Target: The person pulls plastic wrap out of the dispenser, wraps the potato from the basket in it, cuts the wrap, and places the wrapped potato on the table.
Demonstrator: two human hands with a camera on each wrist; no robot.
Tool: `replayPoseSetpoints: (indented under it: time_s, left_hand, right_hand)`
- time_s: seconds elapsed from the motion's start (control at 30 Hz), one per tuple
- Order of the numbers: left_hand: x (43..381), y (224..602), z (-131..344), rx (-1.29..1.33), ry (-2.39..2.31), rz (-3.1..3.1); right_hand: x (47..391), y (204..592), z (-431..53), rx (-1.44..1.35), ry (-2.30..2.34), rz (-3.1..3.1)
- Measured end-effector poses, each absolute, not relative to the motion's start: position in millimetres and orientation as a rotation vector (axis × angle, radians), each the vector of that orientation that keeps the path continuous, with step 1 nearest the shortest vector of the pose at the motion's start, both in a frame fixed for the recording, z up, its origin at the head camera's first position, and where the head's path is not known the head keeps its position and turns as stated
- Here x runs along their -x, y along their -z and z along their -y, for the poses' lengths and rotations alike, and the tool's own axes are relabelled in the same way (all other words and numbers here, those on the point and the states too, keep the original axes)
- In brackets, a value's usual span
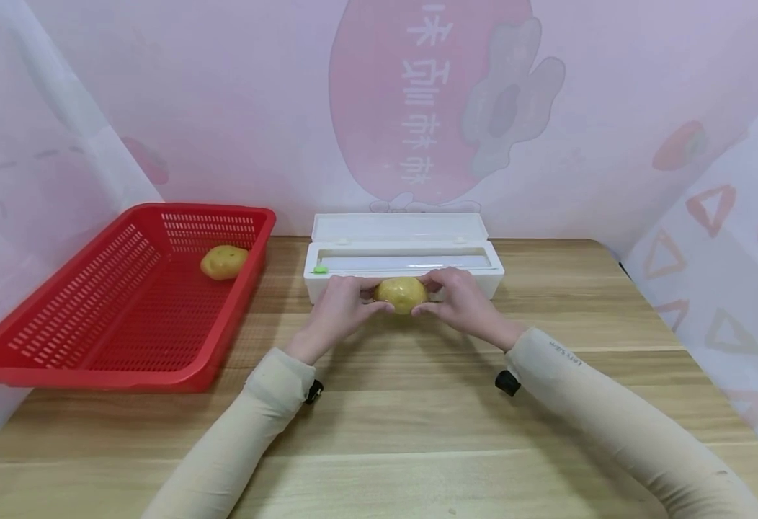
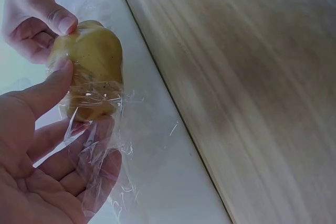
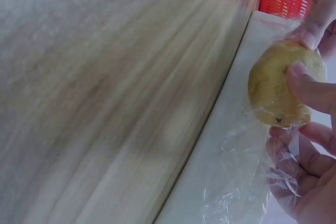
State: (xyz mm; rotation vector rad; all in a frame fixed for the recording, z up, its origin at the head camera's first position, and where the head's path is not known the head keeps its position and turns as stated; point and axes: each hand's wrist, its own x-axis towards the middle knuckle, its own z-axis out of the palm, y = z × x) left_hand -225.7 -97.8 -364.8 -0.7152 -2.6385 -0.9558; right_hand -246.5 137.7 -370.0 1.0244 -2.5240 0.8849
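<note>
Nearest, two long beige sleeves, the left sleeve (image 1: 243, 432) and the right sleeve (image 1: 625, 425), reach in over a wood-grain table (image 1: 392, 432); small dark lettering marks the right one near its cuff, and a small black piece shows under each wrist. Beyond the cuffs, the left hand (image 1: 343, 308) and the right hand (image 1: 460, 301) hold a yellow potato (image 1: 401, 295) between them, one at either end, just in front of a white box. Each thumb presses on the potato while fingers curl in underneath, so both hands are clamped on it. Clear cling film (image 2: 97, 98) lies over its skin, wrinkled and shiny, and loose folds hang about the fingers. Whether the potato touches the box cannot be told. The white cling film dispenser (image 1: 485, 285) stands behind the hands with its lid (image 1: 398, 227) raised at the back, a pale roll (image 1: 405, 262) lying inside and a bright green slider (image 1: 320, 269) at its left end. To the left sits a red plastic basket (image 1: 122, 310) with slotted walls, and a second potato (image 1: 223, 262) rests in it near the far right corner. Farthest back, a pale pink wall covering (image 1: 223, 94) carries faded prints and characters.
</note>
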Motion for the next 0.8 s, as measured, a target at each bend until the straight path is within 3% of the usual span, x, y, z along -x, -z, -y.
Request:
replayPoseSetpoints:
  time_s: [0.8]
  left_hand:
    - [230.7, 369.0, 99.7, 0.709, 1.000, 2.680]
  right_hand:
    - [248.6, 367.0, -134.8, -0.957, -1.045, 2.636]
